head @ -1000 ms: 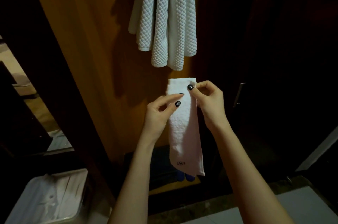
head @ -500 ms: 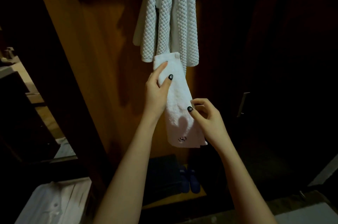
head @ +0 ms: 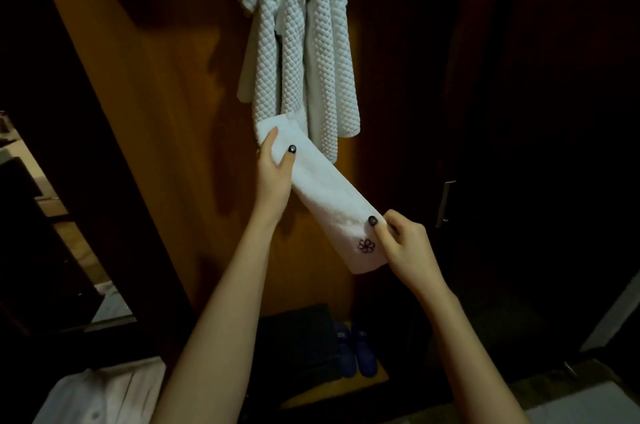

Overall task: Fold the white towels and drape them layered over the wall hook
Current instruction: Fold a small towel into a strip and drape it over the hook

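A narrow folded white towel (head: pixel 325 188) with a small dark flower mark near its lower end is stretched slantwise between my hands. My left hand (head: pixel 275 170) grips its upper end just below the hanging towels, thumb on the front. My right hand (head: pixel 403 243) pinches its lower end beside the flower mark. Above, several waffle-textured white towels (head: pixel 304 52) hang layered over the wall hook on the wooden panel (head: pixel 166 111). The hook itself is hidden under the cloth.
A dark door with a metal handle (head: pixel 445 203) stands to the right. Blue slippers (head: pixel 356 351) and a dark box (head: pixel 294 340) sit on a low shelf below. White fabric (head: pixel 100 392) lies at the lower left.
The towel went from hanging straight down to held slantwise. My left hand kept the top near the hung towels, and my right hand slid down to pinch the lower end.
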